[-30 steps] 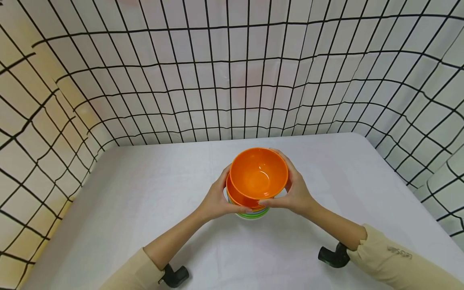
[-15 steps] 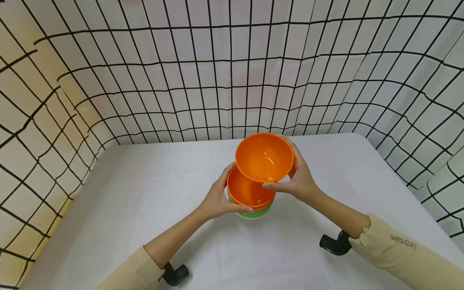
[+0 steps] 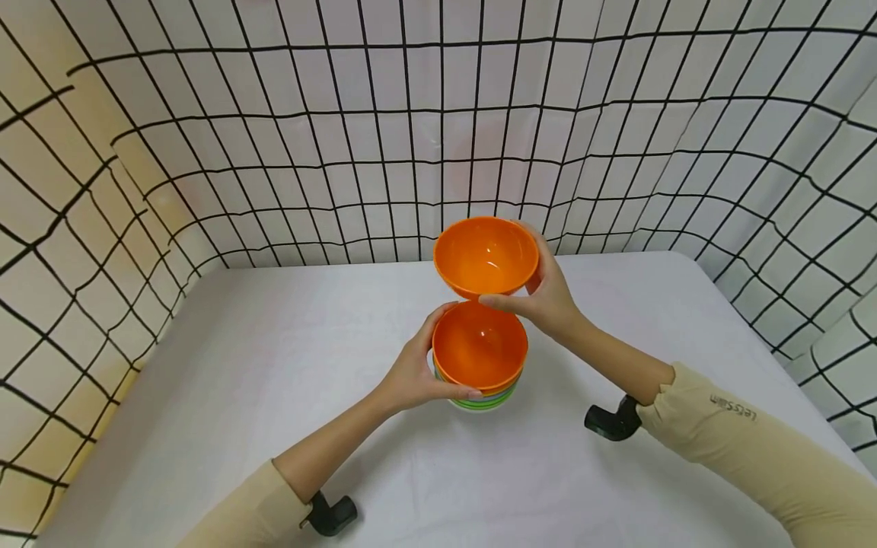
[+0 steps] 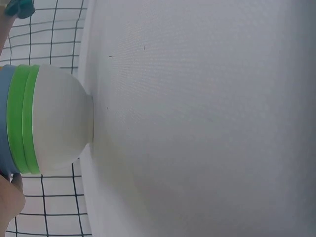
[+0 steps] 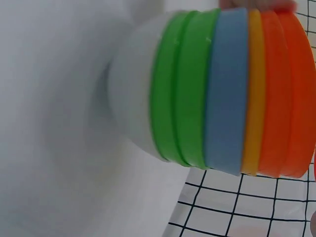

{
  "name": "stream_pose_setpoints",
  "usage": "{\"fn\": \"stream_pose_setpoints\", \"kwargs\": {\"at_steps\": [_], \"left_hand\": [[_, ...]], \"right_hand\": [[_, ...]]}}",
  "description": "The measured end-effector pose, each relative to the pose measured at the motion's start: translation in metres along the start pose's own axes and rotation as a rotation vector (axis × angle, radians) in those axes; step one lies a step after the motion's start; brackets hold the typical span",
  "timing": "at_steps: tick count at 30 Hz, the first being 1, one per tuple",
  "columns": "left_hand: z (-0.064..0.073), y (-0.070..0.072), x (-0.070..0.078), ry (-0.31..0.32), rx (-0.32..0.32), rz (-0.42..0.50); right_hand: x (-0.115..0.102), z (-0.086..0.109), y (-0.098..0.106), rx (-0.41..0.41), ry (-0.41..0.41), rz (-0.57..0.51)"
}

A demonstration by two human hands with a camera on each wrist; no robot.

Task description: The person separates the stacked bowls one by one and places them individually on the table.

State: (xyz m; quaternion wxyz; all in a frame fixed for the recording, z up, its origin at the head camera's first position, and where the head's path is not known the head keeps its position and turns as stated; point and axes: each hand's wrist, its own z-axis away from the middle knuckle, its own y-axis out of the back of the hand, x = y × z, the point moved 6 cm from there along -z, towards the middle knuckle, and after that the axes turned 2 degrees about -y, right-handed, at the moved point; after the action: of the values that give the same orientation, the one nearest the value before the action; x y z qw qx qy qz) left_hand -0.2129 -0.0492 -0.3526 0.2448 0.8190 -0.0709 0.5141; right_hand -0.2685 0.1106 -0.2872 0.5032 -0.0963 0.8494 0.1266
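An orange bowl (image 3: 485, 251) is in my right hand (image 3: 551, 301), gripped at its right side with the thumb at the front of the rim. It is raised just behind and above a stack of nested bowls (image 5: 187, 94), tilted so its inside faces me. My left hand (image 3: 414, 373) holds the left side of that stack, thumb across the front. Another orange bowl (image 3: 479, 346) forms the top of the stack. Beneath, the right wrist view shows orange, yellow, blue and green rims. A white bowl (image 4: 59, 118) is lowest, its foot on the table.
A white-covered table (image 3: 308, 327) spreads around the stack. Black grid lines cross the pale walls (image 3: 384, 137) behind and at both sides. Black wrist-worn devices (image 3: 332, 516) hang beneath both sleeves.
My right hand has lifted the orange bowl up and away from the stack, toward the back, uncovering the orange bowl below. The left hand has stayed on the stack.
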Motion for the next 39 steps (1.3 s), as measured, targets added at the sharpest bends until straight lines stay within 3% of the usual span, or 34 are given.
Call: {"fn": "stream_pose_setpoints", "kwargs": {"at_steps": [2,7,12,17,20,22,31,35,39], "left_hand": [[-0.001,0.0,-0.002,-0.007,-0.003,0.003],[-0.002,-0.001,-0.025,-0.01,0.003,0.004],[-0.002,0.0,-0.025,0.013,0.002,0.009],[-0.002,0.002,-0.013,0.004,0.004,0.001],[-0.002,0.003,0.001,-0.009,-0.003,0.003],[-0.002,0.002,0.001,-0.008,-0.002,-0.001],[-0.002,-0.008,-0.031,0.006,0.001,-0.016],[-0.003,-0.012,-0.034,-0.003,0.0,0.003],[-0.005,-0.014,-0.033,-0.01,-0.009,0.01]], "right_hand": [[0.0,-0.012,-0.001,0.001,0.005,-0.001],[0.002,-0.035,-0.005,0.0,-0.018,0.057],[0.006,-0.05,-0.012,-0.023,-0.038,0.054],[0.019,-0.062,-0.017,-0.06,-0.056,0.076],[0.031,-0.07,-0.017,-0.071,-0.091,0.112],[0.041,-0.075,-0.017,-0.083,-0.124,0.127],[0.108,-0.074,-0.014,-0.123,-0.327,0.258],[0.135,-0.07,-0.013,-0.151,-0.38,0.292],[0.147,-0.068,-0.013,-0.16,-0.398,0.322]]}}
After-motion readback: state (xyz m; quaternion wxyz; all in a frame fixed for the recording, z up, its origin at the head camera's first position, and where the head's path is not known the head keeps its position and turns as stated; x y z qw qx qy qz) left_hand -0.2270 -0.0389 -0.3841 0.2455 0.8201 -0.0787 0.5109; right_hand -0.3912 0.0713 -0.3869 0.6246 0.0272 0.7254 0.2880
